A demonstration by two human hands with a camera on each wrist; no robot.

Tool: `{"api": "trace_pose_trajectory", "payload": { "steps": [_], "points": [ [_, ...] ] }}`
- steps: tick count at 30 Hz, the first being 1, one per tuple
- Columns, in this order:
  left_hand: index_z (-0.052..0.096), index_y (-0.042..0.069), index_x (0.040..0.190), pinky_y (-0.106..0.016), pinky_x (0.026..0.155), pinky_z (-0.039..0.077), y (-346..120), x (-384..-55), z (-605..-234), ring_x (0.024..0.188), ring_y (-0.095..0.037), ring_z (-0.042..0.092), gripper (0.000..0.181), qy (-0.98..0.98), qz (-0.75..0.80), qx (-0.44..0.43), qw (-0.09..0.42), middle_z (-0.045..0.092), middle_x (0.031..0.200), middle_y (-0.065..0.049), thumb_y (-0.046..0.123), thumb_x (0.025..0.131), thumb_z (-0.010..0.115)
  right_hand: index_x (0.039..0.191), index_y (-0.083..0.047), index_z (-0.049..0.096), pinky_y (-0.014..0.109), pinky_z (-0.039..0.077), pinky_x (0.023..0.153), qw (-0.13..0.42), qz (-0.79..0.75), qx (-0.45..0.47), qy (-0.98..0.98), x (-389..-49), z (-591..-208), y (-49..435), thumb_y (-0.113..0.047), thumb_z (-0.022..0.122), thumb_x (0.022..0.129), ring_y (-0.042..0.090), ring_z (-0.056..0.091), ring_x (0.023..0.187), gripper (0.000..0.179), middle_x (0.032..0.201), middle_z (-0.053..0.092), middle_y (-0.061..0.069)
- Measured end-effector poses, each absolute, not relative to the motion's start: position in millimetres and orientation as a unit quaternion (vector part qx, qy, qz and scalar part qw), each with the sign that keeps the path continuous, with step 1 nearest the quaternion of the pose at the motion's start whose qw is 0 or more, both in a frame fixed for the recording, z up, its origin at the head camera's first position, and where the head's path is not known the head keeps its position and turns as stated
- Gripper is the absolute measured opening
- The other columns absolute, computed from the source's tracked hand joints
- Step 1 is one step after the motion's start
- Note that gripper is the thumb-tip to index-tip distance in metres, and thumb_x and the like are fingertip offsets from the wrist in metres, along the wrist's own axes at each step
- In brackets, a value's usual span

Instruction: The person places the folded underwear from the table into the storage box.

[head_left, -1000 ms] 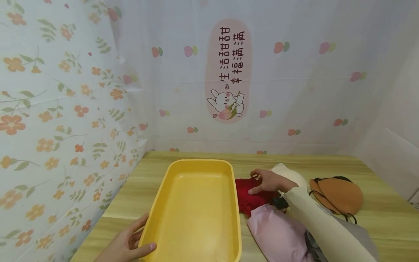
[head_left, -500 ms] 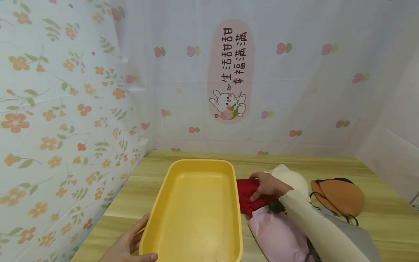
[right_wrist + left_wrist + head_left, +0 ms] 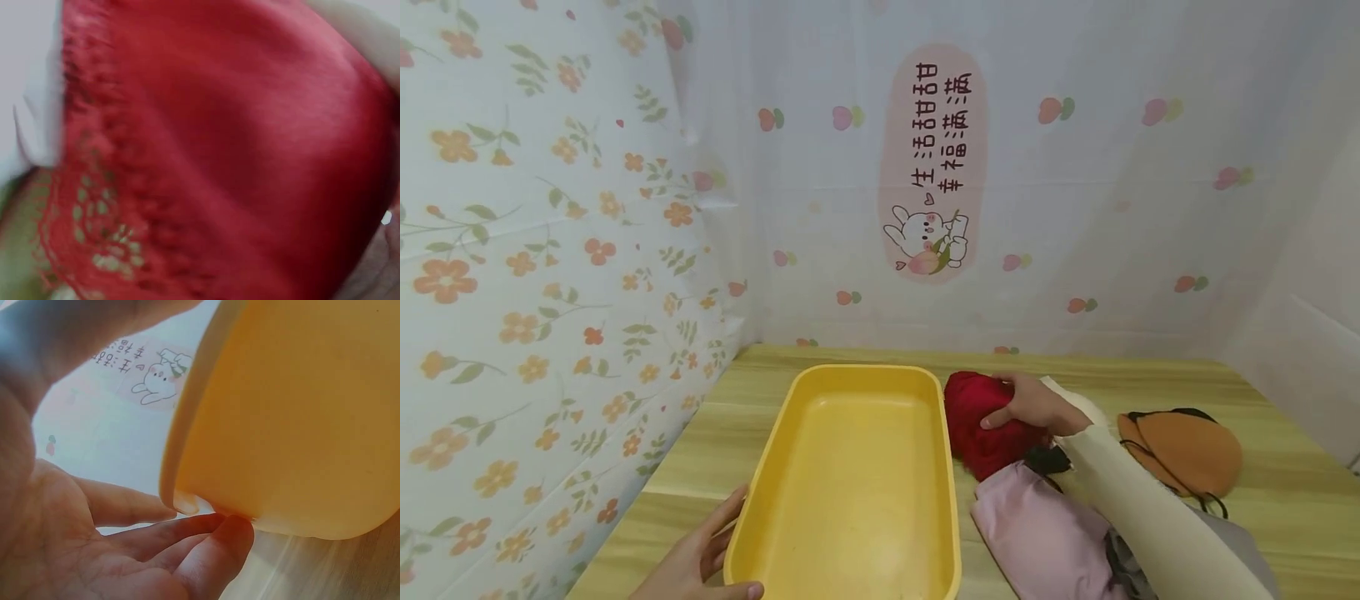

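A deep yellow plastic tub (image 3: 957,533) stands on the table. My left hand (image 3: 696,557) holds its near left corner, thumb over the rim and fingers against the outside wall; the left wrist view shows these fingertips under the rim (image 3: 187,434). Just right of the tub, my right hand (image 3: 1037,406) grips a red bra (image 3: 973,412), thumb on the near side. The bra is bunched and raised to about the tub's rim. Satin and a lace edge fill the right wrist view, where most of the hand is hidden.
To the right lie a pink garment (image 3: 1045,529), a cream one (image 3: 1086,406) partly behind the right wrist, an orange-brown bra (image 3: 1187,450) with dark straps, and a grey garment (image 3: 1243,546) under the forearm. A printed curtain (image 3: 820,208) hangs behind the wooden table (image 3: 700,450).
My right hand has closed on the red bra and lifted it off the table, slightly up and away. The left hand stays at the tub's corner. The head view has shifted a little.
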State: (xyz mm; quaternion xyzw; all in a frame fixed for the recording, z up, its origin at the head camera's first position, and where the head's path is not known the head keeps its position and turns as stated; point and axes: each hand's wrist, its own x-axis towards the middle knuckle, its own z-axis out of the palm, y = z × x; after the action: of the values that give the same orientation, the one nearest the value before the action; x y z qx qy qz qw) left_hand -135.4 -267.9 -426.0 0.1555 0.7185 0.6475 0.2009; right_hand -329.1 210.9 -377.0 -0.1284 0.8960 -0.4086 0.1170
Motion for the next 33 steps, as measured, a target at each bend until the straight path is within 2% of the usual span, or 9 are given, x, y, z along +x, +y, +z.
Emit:
{"api": "trace_pose_trajectory", "payload": {
  "steps": [4,9,12,15,18,21,24,28,33],
  "points": [
    [-0.01,0.007,0.161,-0.019,0.097,0.051,-266,-134,-427,0.125,0.012,0.052,0.103,0.716,0.648,0.157,0.205,-0.002,0.163,-0.036,0.011,0.094,0.068,0.155,0.003,0.027,0.047,0.058,0.092,0.112,-0.472,-0.108,0.868,-330,-366,221,-0.024,0.083,0.081,0.04,0.058,0.119,0.096,0.142,0.048,0.03],
    [-0.009,0.008,0.162,-0.024,0.096,0.053,-265,-133,-429,0.125,0.008,0.055,0.103,0.712,0.654,0.151,0.205,-0.001,0.163,-0.036,0.012,0.093,0.068,0.152,0.001,0.031,0.041,0.059,0.088,0.104,-0.531,-0.107,0.834,-331,-355,230,-0.02,0.079,0.085,0.032,0.061,0.112,0.085,0.138,0.05,0.029],
    [-0.009,0.008,0.162,-0.025,0.098,0.054,-265,-133,-430,0.126,0.006,0.055,0.102,0.71,0.657,0.144,0.21,-0.001,0.164,-0.035,0.013,0.094,0.067,0.151,0.0,0.032,0.036,0.059,0.087,0.102,-0.576,-0.108,0.804,-331,-349,233,-0.018,0.075,0.088,0.023,0.063,0.106,0.078,0.132,0.053,0.021],
    [-0.01,0.009,0.162,-0.03,0.1,0.054,-266,-133,-432,0.131,-0.001,0.054,0.101,0.706,0.66,0.136,0.217,-0.002,0.164,-0.035,0.014,0.095,0.066,0.156,-0.002,0.023,0.03,0.058,0.088,0.107,-0.627,-0.11,0.764,-329,-341,234,-0.017,0.069,0.093,0.015,0.065,0.104,0.079,0.13,0.052,0.009],
    [-0.011,0.008,0.161,-0.033,0.1,0.054,-268,-135,-435,0.132,0.0,0.051,0.1,0.704,0.663,0.128,0.219,-0.005,0.165,-0.033,0.016,0.096,0.065,0.159,-0.003,0.016,0.027,0.058,0.088,0.114,-0.668,-0.118,0.726,-328,-331,230,-0.016,0.064,0.097,0.01,0.066,0.104,0.08,0.126,0.055,0.001],
    [-0.013,0.008,0.16,-0.03,0.1,0.054,-271,-137,-440,0.129,0.008,0.05,0.1,0.694,0.672,0.136,0.221,-0.01,0.164,-0.033,0.017,0.097,0.064,0.159,-0.005,0.018,0.028,0.059,0.087,0.118,-0.698,-0.13,0.695,-326,-321,220,-0.012,0.062,0.099,0.01,0.068,0.102,0.075,0.121,0.061,-0.004],
    [-0.016,0.007,0.16,-0.022,0.101,0.051,-275,-139,-444,0.126,0.017,0.047,0.101,0.685,0.676,0.157,0.223,-0.014,0.163,-0.033,0.016,0.097,0.063,0.16,-0.008,0.018,0.028,0.059,0.088,0.125,-0.709,-0.14,0.68,-324,-312,209,-0.012,0.06,0.099,0.01,0.069,0.102,0.075,0.12,0.062,-0.005],
    [-0.017,0.007,0.159,-0.016,0.102,0.047,-278,-139,-447,0.129,0.017,0.045,0.102,0.677,0.679,0.176,0.223,-0.015,0.163,-0.033,0.015,0.096,0.064,0.16,-0.012,0.018,0.027,0.058,0.088,0.127,-0.713,-0.138,0.675,-322,-297,193,-0.015,0.06,0.099,0.01,0.067,0.102,0.074,0.122,0.059,-0.005],
    [-0.018,0.007,0.158,-0.018,0.102,0.048,-279,-139,-449,0.13,0.014,0.046,0.103,0.673,0.681,0.183,0.223,-0.013,0.164,-0.032,0.014,0.096,0.064,0.157,-0.015,0.024,0.028,0.059,0.088,0.124,-0.731,-0.146,0.655,-322,-278,172,-0.014,0.059,0.099,0.012,0.066,0.102,0.068,0.124,0.058,-0.001]
  ]
}}
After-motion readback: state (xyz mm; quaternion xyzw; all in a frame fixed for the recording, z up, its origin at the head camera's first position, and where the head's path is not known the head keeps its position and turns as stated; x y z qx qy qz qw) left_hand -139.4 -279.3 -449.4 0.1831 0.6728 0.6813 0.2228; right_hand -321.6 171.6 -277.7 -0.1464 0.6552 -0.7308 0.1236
